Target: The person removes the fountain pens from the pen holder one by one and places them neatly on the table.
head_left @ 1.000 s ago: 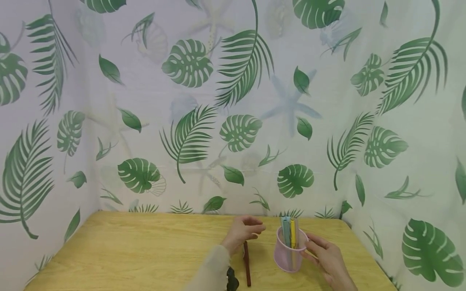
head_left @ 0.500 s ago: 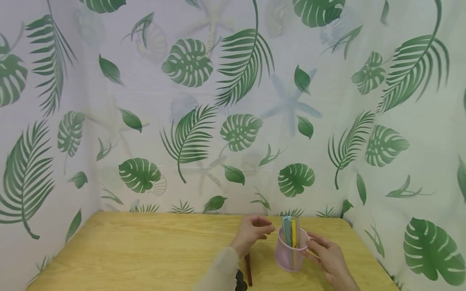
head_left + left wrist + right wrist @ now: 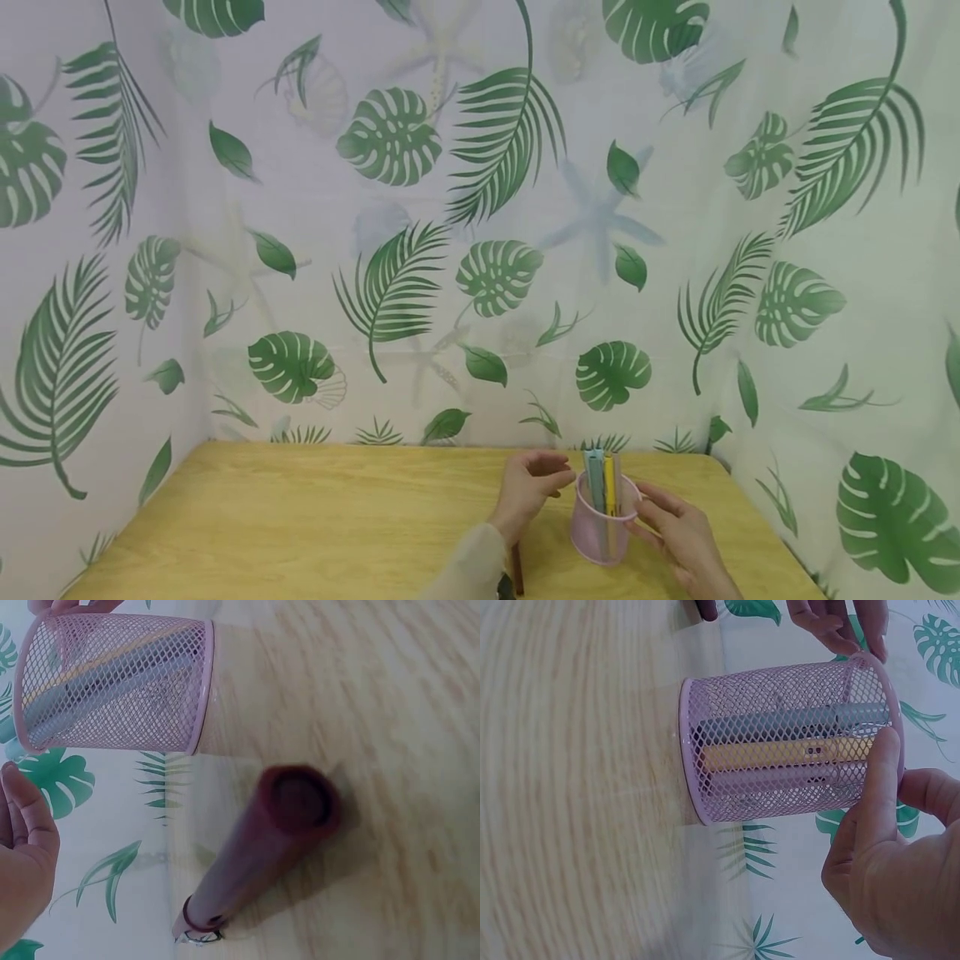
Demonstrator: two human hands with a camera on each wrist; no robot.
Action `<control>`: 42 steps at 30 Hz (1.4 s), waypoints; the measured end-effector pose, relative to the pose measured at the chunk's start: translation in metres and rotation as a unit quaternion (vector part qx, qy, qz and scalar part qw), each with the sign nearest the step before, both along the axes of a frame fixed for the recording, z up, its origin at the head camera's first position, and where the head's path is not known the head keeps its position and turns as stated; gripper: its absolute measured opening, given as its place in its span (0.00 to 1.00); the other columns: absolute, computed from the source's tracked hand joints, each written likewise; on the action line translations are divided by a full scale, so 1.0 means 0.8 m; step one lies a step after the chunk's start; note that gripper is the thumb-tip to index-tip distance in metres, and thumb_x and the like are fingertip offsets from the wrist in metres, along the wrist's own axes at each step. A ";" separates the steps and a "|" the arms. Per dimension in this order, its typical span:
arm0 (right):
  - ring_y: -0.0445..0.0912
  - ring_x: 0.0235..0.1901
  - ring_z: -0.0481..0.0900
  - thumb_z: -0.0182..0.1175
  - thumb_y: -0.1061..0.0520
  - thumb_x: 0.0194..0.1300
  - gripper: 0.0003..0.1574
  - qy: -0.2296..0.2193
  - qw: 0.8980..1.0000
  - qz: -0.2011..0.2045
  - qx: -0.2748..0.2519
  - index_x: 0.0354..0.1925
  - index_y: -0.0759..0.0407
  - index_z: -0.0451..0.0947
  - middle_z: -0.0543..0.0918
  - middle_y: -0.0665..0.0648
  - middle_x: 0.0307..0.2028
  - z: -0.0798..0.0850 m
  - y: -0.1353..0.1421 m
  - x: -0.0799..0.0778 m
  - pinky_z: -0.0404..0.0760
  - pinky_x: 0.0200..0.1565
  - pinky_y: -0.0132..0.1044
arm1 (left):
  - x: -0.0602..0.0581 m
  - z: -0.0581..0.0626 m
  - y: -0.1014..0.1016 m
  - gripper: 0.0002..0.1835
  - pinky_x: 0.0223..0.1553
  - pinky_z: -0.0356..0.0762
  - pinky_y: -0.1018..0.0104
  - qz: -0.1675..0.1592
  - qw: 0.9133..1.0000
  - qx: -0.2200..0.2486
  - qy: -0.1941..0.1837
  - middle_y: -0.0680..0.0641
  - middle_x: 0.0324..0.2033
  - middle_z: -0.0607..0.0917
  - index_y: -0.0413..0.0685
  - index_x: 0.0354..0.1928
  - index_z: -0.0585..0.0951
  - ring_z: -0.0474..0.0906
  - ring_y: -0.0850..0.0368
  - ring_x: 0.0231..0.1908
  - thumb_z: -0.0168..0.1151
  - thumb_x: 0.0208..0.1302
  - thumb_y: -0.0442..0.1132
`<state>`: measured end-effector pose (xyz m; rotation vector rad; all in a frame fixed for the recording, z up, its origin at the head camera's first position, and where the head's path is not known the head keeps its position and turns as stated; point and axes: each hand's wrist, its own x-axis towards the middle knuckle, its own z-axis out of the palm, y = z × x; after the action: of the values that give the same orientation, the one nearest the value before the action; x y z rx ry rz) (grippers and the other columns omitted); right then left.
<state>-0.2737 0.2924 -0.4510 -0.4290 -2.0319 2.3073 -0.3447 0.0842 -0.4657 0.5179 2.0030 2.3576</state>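
A pink mesh pen holder (image 3: 597, 542) stands upright near the right side of the table. In it are several slim pens, with a pale blue pen (image 3: 596, 483) and a yellow pen (image 3: 609, 483) showing. My right hand (image 3: 678, 533) holds the holder's right side at the rim, finger and thumb against the mesh. At the left of the rim, my left hand (image 3: 528, 492) has its fingers loosely bent with nothing between them, fingertips right at the rim. A dark red tube (image 3: 259, 836) with a ring near its far end lies on the table below my left wrist.
The wood-grain table (image 3: 300, 517) runs back to a white curtain (image 3: 480, 200) printed with green leaves, which also hangs along both sides. A dark strap piece (image 3: 506, 587) shows beside my left wrist.
My left hand has moved right, up to the pen holder's rim, and now covers more of the dark red tube. My right hand keeps its hold and the holder stands in place.
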 end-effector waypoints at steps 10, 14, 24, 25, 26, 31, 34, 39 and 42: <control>0.39 0.42 0.82 0.57 0.63 0.69 0.36 0.002 1.000 0.000 0.001 0.70 0.73 0.57 0.76 0.57 0.54 -0.002 0.000 -0.001 0.84 0.50 0.37 | 0.003 0.007 0.009 0.12 0.34 0.80 0.70 0.008 1.000 0.006 -0.023 0.45 0.38 0.88 0.40 0.43 0.85 0.81 0.63 0.35 0.71 0.55 0.31; 0.39 0.42 0.82 0.57 0.63 0.69 0.36 -0.001 1.000 -0.002 0.001 0.70 0.72 0.58 0.77 0.56 0.53 -0.001 -0.001 -0.001 0.84 0.50 0.37 | 0.003 0.007 0.012 0.12 0.34 0.81 0.70 0.005 1.000 0.010 -0.021 0.42 0.40 0.87 0.40 0.43 0.85 0.81 0.62 0.35 0.71 0.55 0.31; 0.40 0.44 0.81 0.56 0.63 0.70 0.36 -0.005 1.000 0.006 0.009 0.71 0.72 0.57 0.74 0.60 0.56 0.000 -0.003 0.003 0.84 0.50 0.36 | 0.006 0.001 0.024 0.14 0.40 0.81 0.72 0.023 1.000 -0.002 -0.013 0.43 0.41 0.86 0.40 0.43 0.85 0.79 0.61 0.38 0.72 0.52 0.30; 0.40 0.44 0.81 0.56 0.63 0.70 0.36 -0.006 1.000 0.007 0.008 0.71 0.72 0.57 0.73 0.60 0.57 0.000 -0.003 0.003 0.84 0.51 0.36 | 0.007 0.002 0.025 0.14 0.40 0.81 0.72 0.026 1.000 -0.006 -0.011 0.43 0.41 0.86 0.40 0.43 0.85 0.79 0.61 0.38 0.72 0.52 0.31; 0.40 0.45 0.81 0.56 0.63 0.70 0.36 -0.005 1.000 0.009 0.009 0.71 0.72 0.56 0.72 0.61 0.57 0.000 -0.002 0.003 0.83 0.51 0.36 | 0.008 0.003 0.025 0.14 0.40 0.81 0.72 0.028 1.000 -0.009 -0.010 0.44 0.41 0.86 0.41 0.44 0.85 0.79 0.61 0.39 0.72 0.52 0.31; 0.40 0.45 0.81 0.55 0.63 0.71 0.35 0.004 1.000 0.012 0.013 0.71 0.72 0.57 0.73 0.60 0.56 0.002 -0.003 0.001 0.84 0.50 0.35 | 0.007 0.008 0.028 0.13 0.40 0.80 0.73 0.042 0.999 -0.029 0.003 0.47 0.40 0.87 0.44 0.43 0.86 0.79 0.62 0.39 0.72 0.53 0.32; 0.40 0.45 0.81 0.56 0.62 0.71 0.35 0.008 1.000 0.012 0.019 0.70 0.71 0.58 0.75 0.57 0.54 0.001 -0.002 0.001 0.84 0.49 0.35 | 0.005 0.009 0.028 0.13 0.40 0.80 0.73 0.041 0.998 -0.039 0.013 0.46 0.41 0.87 0.45 0.43 0.86 0.80 0.63 0.39 0.72 0.54 0.32; 0.40 0.44 0.81 0.56 0.63 0.70 0.35 0.008 1.000 0.009 0.024 0.71 0.71 0.58 0.74 0.57 0.52 -0.002 -0.002 -0.001 0.84 0.50 0.36 | 0.004 0.008 0.029 0.12 0.39 0.80 0.74 0.033 0.998 -0.047 0.023 0.46 0.41 0.87 0.44 0.42 0.86 0.80 0.63 0.38 0.72 0.54 0.31; 0.40 0.44 0.81 0.56 0.63 0.70 0.35 0.006 1.000 0.004 0.020 0.71 0.71 0.58 0.74 0.58 0.53 -0.003 -0.001 -0.001 0.84 0.50 0.37 | 0.003 0.006 0.030 0.12 0.38 0.80 0.74 0.027 0.998 -0.046 0.024 0.48 0.40 0.87 0.44 0.42 0.86 0.81 0.62 0.39 0.72 0.54 0.30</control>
<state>-0.2747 0.2915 -0.4533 -0.4052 -2.0741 2.2627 -0.3421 0.1085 -0.4605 0.5296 2.1618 2.2890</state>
